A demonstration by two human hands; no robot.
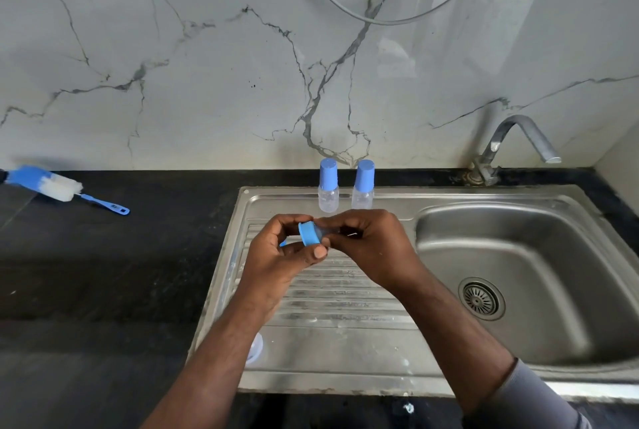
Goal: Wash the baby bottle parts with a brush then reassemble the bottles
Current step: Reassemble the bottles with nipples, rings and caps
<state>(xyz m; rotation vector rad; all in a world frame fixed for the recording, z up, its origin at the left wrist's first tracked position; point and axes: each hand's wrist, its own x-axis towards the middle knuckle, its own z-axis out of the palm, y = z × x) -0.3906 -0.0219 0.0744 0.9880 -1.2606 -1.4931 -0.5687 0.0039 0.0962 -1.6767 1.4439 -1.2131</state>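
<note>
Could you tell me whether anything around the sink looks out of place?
One loose part lies alone at the front left of the drainboard, half hidden by the left forearm, far from the two capped bottles at the back.

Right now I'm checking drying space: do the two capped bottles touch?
Apart. The head view shows a plain gap between the left bottle and the right bottle.

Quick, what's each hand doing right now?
Left hand: pinches the blue ring.
Right hand: grips the clear bottle under that ring.
</note>
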